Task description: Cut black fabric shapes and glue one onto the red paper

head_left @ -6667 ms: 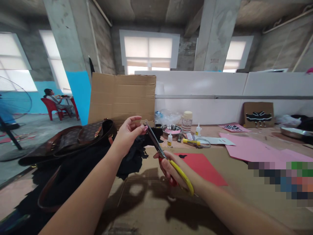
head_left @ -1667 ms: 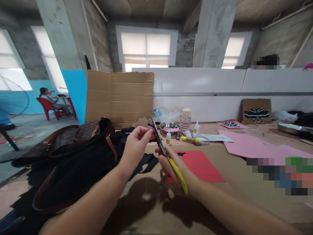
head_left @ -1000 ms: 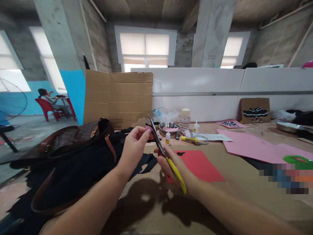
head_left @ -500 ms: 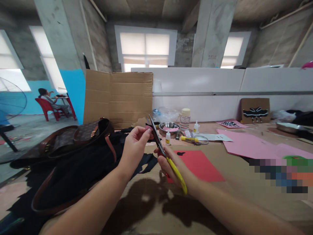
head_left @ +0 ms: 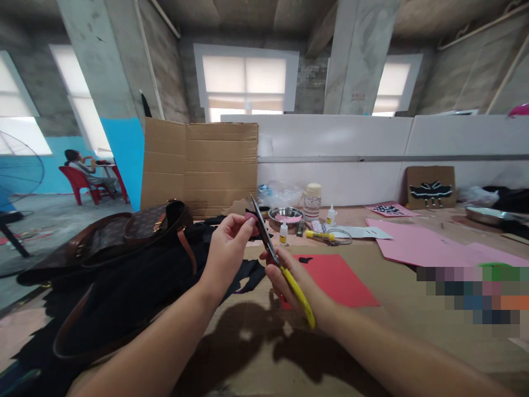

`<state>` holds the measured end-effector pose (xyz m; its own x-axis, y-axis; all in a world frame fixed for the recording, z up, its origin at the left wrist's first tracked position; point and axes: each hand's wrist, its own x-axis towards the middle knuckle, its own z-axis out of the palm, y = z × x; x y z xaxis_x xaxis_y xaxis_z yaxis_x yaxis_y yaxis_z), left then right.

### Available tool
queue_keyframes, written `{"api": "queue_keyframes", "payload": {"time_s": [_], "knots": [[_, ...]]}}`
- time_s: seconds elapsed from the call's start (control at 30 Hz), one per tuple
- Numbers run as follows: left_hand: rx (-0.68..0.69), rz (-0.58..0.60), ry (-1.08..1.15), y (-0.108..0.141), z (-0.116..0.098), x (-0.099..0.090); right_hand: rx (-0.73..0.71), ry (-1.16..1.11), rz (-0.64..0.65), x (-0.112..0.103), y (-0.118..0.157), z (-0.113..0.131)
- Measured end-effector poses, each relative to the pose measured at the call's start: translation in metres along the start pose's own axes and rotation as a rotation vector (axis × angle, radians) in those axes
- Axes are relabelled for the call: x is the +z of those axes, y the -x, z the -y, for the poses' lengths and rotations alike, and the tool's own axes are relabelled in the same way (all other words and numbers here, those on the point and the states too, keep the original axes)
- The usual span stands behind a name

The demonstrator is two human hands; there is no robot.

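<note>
My left hand (head_left: 229, 240) pinches a small pink and black piece (head_left: 250, 215) between thumb and fingers; its material is too small to make out. Yellow-handled scissors (head_left: 298, 296) are gripped in my right hand (head_left: 291, 275), their blades pointing up and away beside that piece. Whether the blades touch it I cannot tell. Below and behind my right hand lies a red sheet (head_left: 339, 281) with a small black cut-out (head_left: 305, 259) near its far edge. Black fabric scraps (head_left: 248, 275) lie under and beside my left hand.
A brown handbag (head_left: 136, 231) and black cloth (head_left: 136, 303) fill the left side. Glue bottles (head_left: 283, 234), a metal bowl (head_left: 286, 213), a jar (head_left: 313, 201) and a yellow tool (head_left: 320, 235) stand or lie beyond my hands. Pink sheets (head_left: 417, 240) spread rightward. A person (head_left: 85, 168) sits far left.
Hardly anything differs. Both hands, the scissors and the small piece keep nearly the same place; the view has shifted very slightly.
</note>
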<state>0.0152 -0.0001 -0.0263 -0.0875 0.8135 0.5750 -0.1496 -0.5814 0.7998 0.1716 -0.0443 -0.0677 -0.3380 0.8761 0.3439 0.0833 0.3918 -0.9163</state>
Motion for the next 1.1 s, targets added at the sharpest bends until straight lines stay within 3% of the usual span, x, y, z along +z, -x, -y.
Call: {"api": "queue_keyframes", "payload": {"time_s": [0.6,1.1], "knots": [[-0.015,-0.002,0.014,-0.002,-0.003,-0.001,-0.029,0.013,-0.017,0.0,0.0,0.003],[-0.086,0.079,0.079,-0.011,-0.008,-0.008,-0.005,0.029,0.015,-0.002,0.001,0.007]]}}
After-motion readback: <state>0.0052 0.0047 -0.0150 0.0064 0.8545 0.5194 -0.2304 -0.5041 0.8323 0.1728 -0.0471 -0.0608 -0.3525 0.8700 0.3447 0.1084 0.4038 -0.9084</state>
